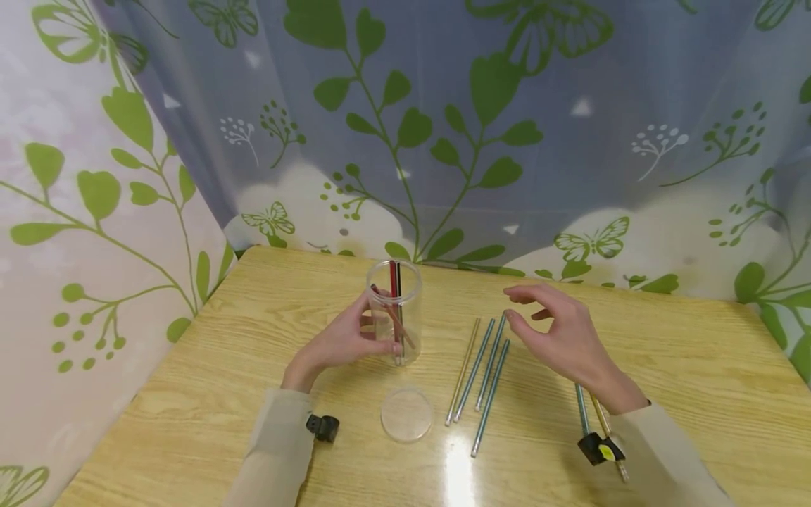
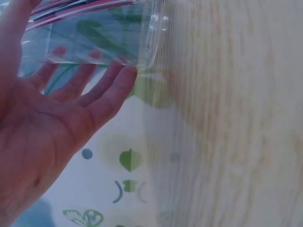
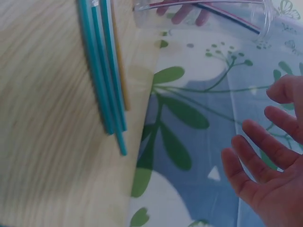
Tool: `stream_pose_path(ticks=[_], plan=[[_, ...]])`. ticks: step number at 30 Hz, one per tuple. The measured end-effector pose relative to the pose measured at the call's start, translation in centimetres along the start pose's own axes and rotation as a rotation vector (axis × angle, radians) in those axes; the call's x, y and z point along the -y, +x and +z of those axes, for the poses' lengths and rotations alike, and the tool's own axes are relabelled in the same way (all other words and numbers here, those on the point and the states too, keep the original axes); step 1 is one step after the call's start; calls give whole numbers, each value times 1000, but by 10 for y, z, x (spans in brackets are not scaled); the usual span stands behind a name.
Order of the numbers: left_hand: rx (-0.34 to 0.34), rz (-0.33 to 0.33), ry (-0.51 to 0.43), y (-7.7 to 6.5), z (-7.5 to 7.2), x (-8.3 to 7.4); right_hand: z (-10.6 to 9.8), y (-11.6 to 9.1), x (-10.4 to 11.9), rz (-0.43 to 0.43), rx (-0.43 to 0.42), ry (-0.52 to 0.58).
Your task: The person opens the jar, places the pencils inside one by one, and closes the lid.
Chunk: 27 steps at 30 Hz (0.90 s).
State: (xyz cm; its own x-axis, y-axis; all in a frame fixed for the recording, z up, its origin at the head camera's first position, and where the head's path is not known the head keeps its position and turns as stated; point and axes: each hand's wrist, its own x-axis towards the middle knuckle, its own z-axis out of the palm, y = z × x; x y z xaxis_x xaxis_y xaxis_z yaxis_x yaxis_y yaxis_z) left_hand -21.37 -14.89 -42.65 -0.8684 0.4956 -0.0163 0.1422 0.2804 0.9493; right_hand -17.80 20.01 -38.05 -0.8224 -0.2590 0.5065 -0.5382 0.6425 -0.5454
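Note:
My left hand (image 1: 338,343) holds a clear plastic jar (image 1: 410,320) upright on the table, thumb at the front and fingers round its far side. Inside the jar stand a few red and black pencils (image 1: 395,282), one of them leaning across. Over to the right, my right hand (image 1: 564,339) hovers with its thumb and fingers apart, nothing between them. Just left of it lies a loose row of pencils, several teal ones (image 1: 489,398) and a gold one (image 1: 463,371), side by side. The right wrist view shows the teal pencils (image 3: 97,71) apart from the hand's fingers (image 3: 239,168).
A clear round lid (image 1: 406,415) lies flat in front of the jar. Under the right forearm are another teal pencil (image 1: 582,408) and a gold pencil (image 1: 598,414). The wooden table (image 1: 253,310) ends at a leaf-patterned curtain (image 1: 437,190) behind and at the left.

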Motion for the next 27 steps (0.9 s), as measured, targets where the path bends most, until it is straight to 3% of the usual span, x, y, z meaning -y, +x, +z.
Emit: stream_pose_path(ticks=[16,27], plan=[[-8,-6,46,0,4,-1,-17,-31,-33,228,88,-60],[-5,-25,59,-1,2,-2,-27,-45,-63,290,168,-178]])
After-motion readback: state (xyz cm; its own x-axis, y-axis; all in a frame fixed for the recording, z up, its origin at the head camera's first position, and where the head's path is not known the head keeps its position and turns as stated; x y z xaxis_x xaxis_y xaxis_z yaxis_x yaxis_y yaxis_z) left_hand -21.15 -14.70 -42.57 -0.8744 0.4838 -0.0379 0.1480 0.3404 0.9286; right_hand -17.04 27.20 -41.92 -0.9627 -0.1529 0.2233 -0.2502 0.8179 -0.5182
